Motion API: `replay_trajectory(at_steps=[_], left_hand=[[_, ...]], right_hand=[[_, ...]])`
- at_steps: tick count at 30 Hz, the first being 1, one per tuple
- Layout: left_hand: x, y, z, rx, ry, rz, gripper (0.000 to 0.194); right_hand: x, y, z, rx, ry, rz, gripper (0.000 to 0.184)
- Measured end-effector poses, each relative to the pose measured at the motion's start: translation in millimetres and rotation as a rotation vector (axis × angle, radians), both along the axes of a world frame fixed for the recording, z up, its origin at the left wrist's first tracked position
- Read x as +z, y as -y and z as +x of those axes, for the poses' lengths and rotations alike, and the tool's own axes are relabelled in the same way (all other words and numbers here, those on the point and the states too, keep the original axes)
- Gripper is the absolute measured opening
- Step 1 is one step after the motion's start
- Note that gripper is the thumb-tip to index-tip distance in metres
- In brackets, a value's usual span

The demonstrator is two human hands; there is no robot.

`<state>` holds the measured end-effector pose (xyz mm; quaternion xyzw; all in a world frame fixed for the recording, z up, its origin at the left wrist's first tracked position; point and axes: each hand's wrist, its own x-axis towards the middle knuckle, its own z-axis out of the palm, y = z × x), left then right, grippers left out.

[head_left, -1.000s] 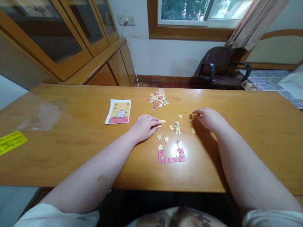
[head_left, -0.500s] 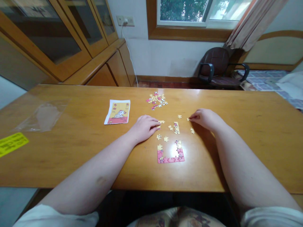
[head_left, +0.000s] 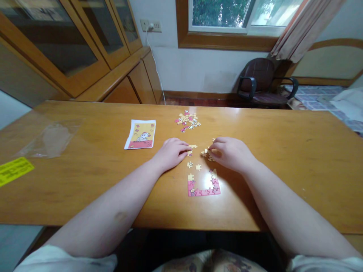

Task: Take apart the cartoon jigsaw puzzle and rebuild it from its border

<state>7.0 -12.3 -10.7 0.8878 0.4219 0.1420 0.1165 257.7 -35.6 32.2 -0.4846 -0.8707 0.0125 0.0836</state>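
My left hand (head_left: 175, 152) rests on the table, its fingers closed at the left edge of some yellow jigsaw pieces (head_left: 193, 146). Between the fingertips of my right hand (head_left: 231, 152) is a yellow jigsaw piece (head_left: 206, 150). That hand partly covers a short joined strip of pieces (head_left: 210, 158). Nearer to me lies a joined U-shaped border (head_left: 204, 192), pink below with yellow at its upper ends. Two loose pieces, one with a drawn pattern (head_left: 190, 165) and one plain yellow (head_left: 198, 167), lie just above it.
A heap of loose pieces (head_left: 187, 120) lies farther back. The picture card (head_left: 141, 134) with a white animal is to the left of my hands. Beyond it are a clear plastic bag (head_left: 53, 139) and a yellow label (head_left: 16, 171). An office chair (head_left: 259, 81) stands behind the wooden table (head_left: 93, 177).
My right hand has moved left from the pieces at the right to the middle strip, carrying a yellow piece. My left hand has stayed nearly in place.
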Motion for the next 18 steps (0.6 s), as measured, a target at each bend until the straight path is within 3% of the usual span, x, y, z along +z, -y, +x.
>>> replay_trajectory(at_steps=[5, 11, 18], left_hand=[[2.1, 1, 2, 0.006, 0.004, -0.017, 0.024], [1.6, 1, 2, 0.005, -0.003, -0.021, 0.026], [2.1, 1, 3, 0.005, -0.010, -0.018, 0.026]], right_hand=[[-12.3, 5, -31, 0.133, 0.007, 0.004, 0.024], [-26.8, 1, -45, 0.147, 0.034, -0.016, 0.029], [-29.6, 2, -51, 0.146, 0.033, -0.048, 0.030]])
